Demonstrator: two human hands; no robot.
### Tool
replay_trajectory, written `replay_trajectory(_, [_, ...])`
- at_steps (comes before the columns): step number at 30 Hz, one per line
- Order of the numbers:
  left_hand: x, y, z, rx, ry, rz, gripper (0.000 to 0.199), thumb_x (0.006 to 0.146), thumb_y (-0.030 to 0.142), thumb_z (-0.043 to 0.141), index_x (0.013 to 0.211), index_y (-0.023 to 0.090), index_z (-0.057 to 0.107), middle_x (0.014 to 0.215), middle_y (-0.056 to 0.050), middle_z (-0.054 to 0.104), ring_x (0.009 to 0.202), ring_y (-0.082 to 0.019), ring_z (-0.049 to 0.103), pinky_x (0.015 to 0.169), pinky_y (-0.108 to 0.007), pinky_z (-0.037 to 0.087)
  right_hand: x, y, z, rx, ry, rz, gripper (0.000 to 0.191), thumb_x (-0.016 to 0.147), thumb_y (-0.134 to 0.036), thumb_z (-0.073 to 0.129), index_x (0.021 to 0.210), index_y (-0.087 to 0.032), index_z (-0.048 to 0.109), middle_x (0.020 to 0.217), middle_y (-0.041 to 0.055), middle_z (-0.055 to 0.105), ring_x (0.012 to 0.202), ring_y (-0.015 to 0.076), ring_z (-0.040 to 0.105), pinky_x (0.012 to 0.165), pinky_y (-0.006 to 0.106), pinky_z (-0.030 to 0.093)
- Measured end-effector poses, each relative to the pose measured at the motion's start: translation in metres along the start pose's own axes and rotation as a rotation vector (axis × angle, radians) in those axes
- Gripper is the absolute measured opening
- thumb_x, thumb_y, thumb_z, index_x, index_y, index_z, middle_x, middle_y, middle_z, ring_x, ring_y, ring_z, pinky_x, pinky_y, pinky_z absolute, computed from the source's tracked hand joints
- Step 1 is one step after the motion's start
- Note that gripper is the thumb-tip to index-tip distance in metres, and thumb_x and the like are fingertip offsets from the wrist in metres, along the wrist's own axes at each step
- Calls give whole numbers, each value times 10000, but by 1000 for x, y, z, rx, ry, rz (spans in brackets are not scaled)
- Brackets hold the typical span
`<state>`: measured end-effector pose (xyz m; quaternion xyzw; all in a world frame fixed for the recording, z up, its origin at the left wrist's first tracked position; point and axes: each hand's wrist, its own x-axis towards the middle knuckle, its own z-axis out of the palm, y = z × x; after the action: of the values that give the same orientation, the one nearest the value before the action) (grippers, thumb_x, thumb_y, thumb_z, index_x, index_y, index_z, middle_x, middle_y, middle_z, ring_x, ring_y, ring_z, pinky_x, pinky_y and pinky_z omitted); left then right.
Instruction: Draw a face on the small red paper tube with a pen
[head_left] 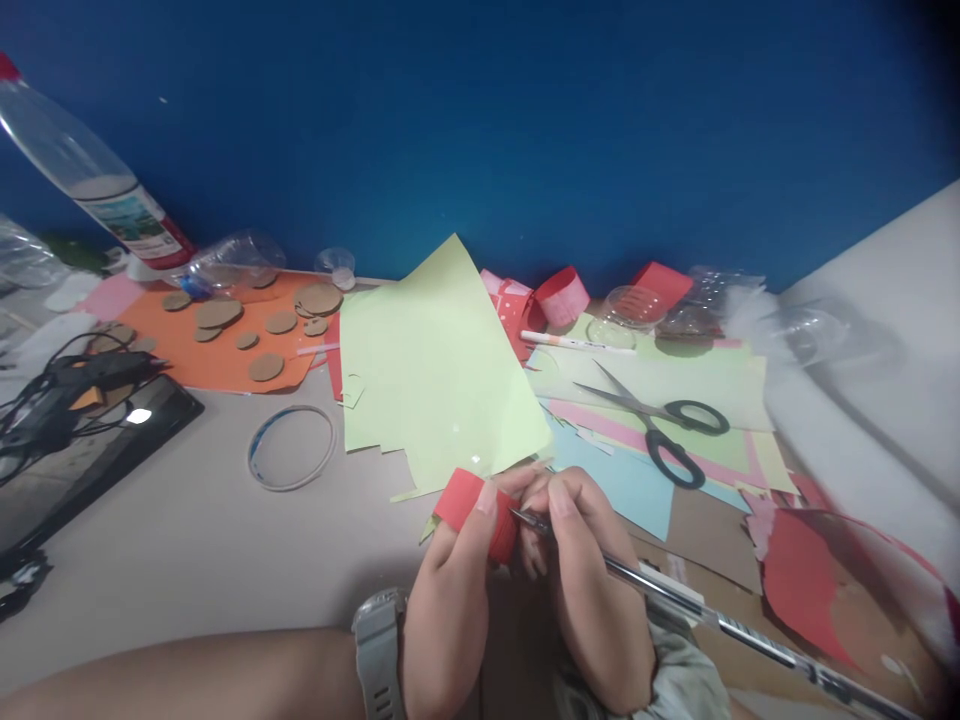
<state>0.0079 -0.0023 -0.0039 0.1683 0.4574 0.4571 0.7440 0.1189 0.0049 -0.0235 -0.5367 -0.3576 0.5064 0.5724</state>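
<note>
"A blue wall (480, 130) stands behind your grey table (247, 560). Where's the red paper band (459, 498)?"

"In your left hand (450, 610), curled and pinched under your thumb, just by the near edge of the light green sheet (435, 370)."

"And your right hand (600, 600)?"

"Closed round a pen (660, 590), tip at the band; I can't tell whether they touch."

"What's around them?"

"To your right, open scissors (649, 410) on layered papers (562, 375). To your left, a thin ring (259, 465) on the table, then cardboard discs (218, 313) on orange paper (187, 350)."
</note>
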Motion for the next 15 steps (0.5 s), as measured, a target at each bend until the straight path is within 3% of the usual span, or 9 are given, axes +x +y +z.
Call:
replay_trajectory(9, [0, -3, -6, 94, 60, -66, 504, 1182, 662, 658, 1296, 277, 963, 1265, -95, 948, 1319, -410, 808, 1326, -574, 550, -4, 1, -1, -23, -21, -24, 554, 1138, -692, 803, 804, -268, 680, 731, -31, 547, 600, 168, 517, 526, 273, 490])
replay_trajectory(15, [-1, -3, -6, 78, 39, -52, 508, 1191, 664, 658, 1327, 278, 958, 1277, -101, 940, 1390, -422, 797, 1338, -564, 553, -2, 2, -3, -41, -26, -55, 537, 1148, -672, 816, 811, -265, 719, 765, -25, 568, 637, 168, 517, 559, 263, 507])
